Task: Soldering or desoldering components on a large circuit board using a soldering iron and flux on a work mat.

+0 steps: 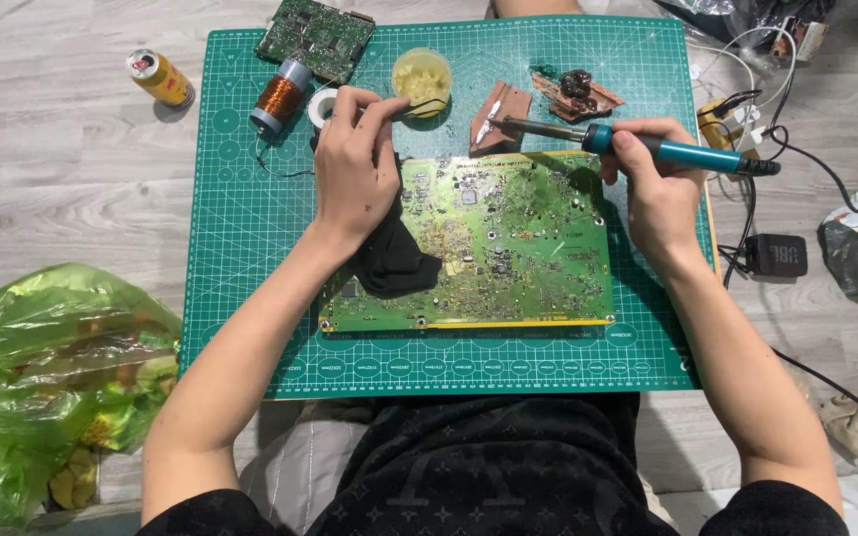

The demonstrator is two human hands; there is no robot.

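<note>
On the green cutting mat (240, 248) I see the circuit board (508, 248) lying flat, work mid-way. My right hand (647, 189) grips the soldering iron (647, 149), tip off the board; left hand (355, 169) fingers pinch a thin tool reaching into the flux pot (421, 77).

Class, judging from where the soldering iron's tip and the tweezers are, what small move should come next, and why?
Probably swing the soldering iron down to the circuit board: its tip rests at the brown stand, off the board, while the left hand dips tweezers into the yellow flux pot.
</note>
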